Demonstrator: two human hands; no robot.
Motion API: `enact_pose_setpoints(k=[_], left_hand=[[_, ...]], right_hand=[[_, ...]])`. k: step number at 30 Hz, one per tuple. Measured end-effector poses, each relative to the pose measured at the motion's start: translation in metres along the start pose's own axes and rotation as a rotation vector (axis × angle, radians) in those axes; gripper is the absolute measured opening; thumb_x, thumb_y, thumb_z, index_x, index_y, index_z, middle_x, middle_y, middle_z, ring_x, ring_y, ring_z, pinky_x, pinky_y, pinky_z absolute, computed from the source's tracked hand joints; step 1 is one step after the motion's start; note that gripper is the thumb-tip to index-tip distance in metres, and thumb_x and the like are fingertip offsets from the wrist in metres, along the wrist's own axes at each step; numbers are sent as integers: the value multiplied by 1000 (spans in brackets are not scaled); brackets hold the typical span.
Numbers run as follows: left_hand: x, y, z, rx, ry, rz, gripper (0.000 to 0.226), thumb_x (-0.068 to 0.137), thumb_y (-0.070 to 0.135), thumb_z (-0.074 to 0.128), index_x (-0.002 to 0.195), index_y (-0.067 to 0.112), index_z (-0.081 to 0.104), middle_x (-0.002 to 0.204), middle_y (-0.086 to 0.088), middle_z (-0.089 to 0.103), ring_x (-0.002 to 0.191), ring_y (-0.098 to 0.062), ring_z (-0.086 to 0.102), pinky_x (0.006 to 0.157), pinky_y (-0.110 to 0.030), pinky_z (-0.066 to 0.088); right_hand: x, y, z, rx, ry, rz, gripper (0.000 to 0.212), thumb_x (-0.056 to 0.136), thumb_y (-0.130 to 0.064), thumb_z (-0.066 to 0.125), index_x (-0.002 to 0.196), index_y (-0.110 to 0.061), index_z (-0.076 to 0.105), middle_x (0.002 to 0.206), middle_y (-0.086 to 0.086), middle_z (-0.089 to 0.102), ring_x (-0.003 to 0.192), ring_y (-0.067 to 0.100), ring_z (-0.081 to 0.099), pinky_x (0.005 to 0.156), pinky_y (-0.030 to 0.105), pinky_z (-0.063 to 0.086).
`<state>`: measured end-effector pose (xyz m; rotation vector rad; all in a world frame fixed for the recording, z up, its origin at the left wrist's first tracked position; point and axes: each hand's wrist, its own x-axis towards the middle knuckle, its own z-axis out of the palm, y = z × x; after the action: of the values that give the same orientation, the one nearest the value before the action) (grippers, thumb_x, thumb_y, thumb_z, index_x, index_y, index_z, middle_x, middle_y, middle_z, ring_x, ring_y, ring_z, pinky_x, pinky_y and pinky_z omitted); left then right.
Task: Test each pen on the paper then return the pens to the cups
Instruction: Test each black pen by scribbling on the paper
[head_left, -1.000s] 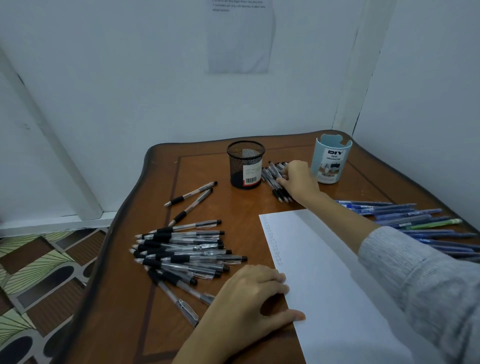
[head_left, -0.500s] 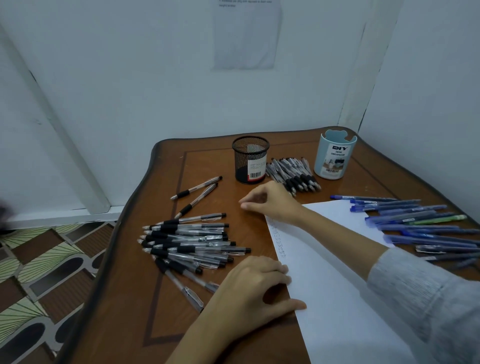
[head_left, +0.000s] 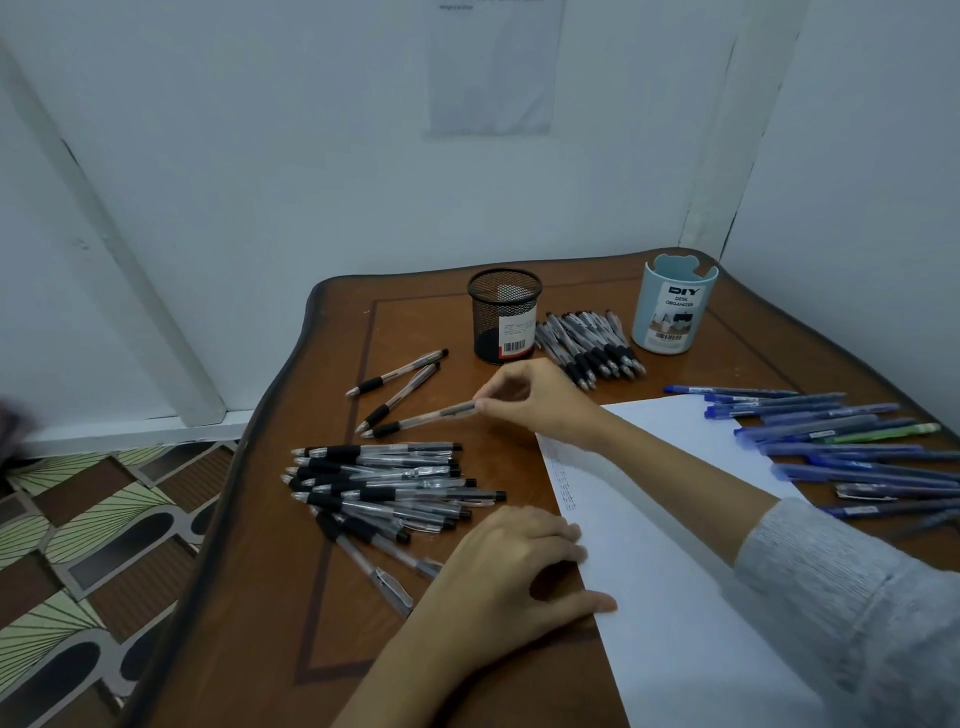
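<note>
My right hand (head_left: 540, 400) pinches the back end of a clear black-grip pen (head_left: 415, 420) lying left of the white paper (head_left: 675, 545). My left hand (head_left: 511, 577) rests flat on the paper's left edge, fingers curled, holding nothing. A pile of black pens (head_left: 379, 483) lies left of it. Two more black pens (head_left: 397, 382) lie further back. Another bundle of black pens (head_left: 592, 343) sits between the black mesh cup (head_left: 504, 314) and the light blue cup (head_left: 674, 304). Several blue pens (head_left: 841, 452) and one green pen lie right of the paper.
The wooden table (head_left: 291, 597) has a curved left edge with patterned floor (head_left: 88, 545) below it. White walls close in behind and on the right. A few lines of small writing (head_left: 566, 483) mark the paper's left margin.
My right hand left the pen bundle by the cups, came forward and left across the table, and took hold of a pen's end. My left hand stayed on the paper.
</note>
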<state>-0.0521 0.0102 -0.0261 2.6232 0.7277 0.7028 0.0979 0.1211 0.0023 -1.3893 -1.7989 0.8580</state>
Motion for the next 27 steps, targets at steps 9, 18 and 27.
enact_pose_setpoints(k=[9,18,27], left_hand=[[-2,-1,0,-2,-9,-25,53,81,66,53,104,22,73,112,10,67,107,3,56,94,-10,36],[-3,1,2,3,6,-27,52,80,65,54,103,23,73,111,11,68,105,3,57,93,-13,40],[-4,1,3,28,15,-19,52,82,65,53,104,22,73,111,11,68,105,3,57,93,-17,44]], right_hand=[[-37,-17,-57,705,412,64,12,98,-18,50,103,-10,57,89,8,68,83,20,69,81,37,58],[-69,-20,-75,1193,399,236,30,99,-39,42,96,-18,64,52,-6,38,36,3,21,35,16,14],[-89,-11,-64,1120,382,293,28,86,-31,60,97,-7,68,63,0,57,31,3,25,34,12,14]])
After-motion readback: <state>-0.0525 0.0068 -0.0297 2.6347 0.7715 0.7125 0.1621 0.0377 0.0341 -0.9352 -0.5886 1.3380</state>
